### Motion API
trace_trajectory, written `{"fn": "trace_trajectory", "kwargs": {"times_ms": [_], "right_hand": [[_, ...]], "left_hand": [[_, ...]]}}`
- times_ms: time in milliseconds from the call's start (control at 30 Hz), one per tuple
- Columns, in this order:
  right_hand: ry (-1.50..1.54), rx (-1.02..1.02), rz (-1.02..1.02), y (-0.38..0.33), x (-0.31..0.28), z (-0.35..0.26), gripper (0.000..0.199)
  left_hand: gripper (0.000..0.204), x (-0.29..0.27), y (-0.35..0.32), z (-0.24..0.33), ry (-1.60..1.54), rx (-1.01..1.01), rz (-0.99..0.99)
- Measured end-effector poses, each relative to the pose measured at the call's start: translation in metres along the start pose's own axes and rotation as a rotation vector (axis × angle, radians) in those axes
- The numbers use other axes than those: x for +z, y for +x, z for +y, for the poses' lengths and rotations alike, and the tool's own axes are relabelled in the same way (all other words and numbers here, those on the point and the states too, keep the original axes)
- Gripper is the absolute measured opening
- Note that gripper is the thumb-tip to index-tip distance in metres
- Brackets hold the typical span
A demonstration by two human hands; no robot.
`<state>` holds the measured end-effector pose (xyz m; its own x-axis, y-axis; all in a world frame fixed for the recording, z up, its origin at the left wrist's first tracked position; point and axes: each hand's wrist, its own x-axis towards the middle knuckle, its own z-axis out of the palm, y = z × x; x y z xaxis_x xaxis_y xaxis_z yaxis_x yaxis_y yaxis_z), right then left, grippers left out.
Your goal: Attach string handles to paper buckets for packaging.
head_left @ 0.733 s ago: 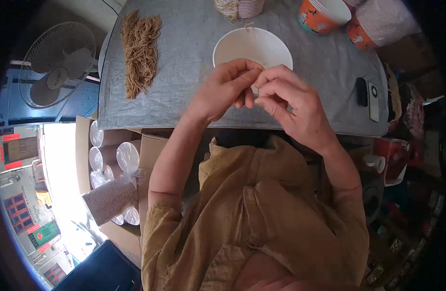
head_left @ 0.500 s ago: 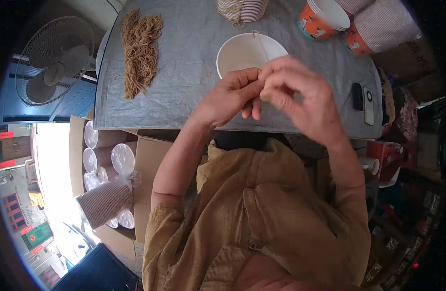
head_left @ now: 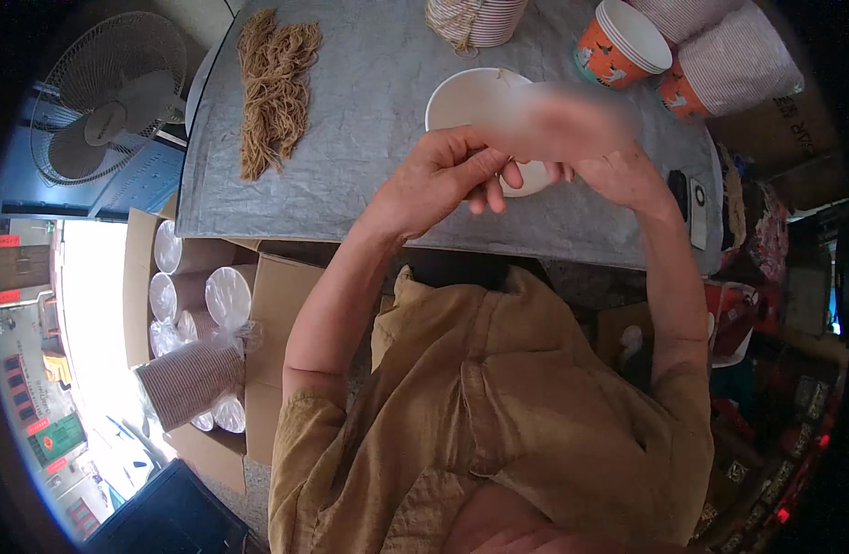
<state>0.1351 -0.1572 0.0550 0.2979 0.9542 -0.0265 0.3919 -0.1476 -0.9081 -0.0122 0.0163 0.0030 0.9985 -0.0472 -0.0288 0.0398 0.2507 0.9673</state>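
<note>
A large white paper tub [head_left: 450,95] stands on the table in front of me, its mouth toward me. A bit of thin twine [head_left: 501,74] shows at its far rim. My left hand [head_left: 443,180] is at the tub's near left side, thumb and forefinger pressed together; whatever they pinch is too small or hidden to make out. Over the tub's right side is my right hand [head_left: 618,171], its fingers smeared by blur, so their grip cannot be told. Both hands hide much of the tub. A bundle of brown twine [head_left: 277,97] lies at the left of the table.
A striped stack of tubs [head_left: 484,23] with twine stands at the far edge. Orange patterned tubs [head_left: 618,46] and wrapped stacks [head_left: 738,60] are at far right, near a phone-like device [head_left: 699,212]. An open carton [head_left: 281,305] of wrapped tubs and a fan [head_left: 111,111] are left.
My right hand has moved right, away from the left hand, and is now blurred. The left hand stays near the tub, still pinched. The whole view has shifted slightly.
</note>
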Motion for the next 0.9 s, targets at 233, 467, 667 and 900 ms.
{"fn": "trace_trajectory", "kwargs": {"times_ms": [233, 467, 667, 900], "right_hand": [[0.05, -0.011, 0.098, -0.004, 0.001, 0.005, 0.015], [0.066, 0.096, 0.035, -0.012, -0.006, 0.009, 0.011], [0.098, 0.042, 0.07, -0.009, -0.001, 0.018, 0.01], [0.212, 0.049, 0.138, -0.002, 0.009, 0.027, 0.012]], "left_hand": [[0.023, -0.003, 0.005, 0.002, 0.023, -0.043, 0.021], [0.02, -0.007, 0.005, 0.002, 0.122, -0.053, 0.031], [0.017, 0.001, 0.0, -0.001, 0.246, -0.011, 0.119], [0.013, 0.016, -0.003, -0.006, 0.301, 0.015, 0.26]]}}
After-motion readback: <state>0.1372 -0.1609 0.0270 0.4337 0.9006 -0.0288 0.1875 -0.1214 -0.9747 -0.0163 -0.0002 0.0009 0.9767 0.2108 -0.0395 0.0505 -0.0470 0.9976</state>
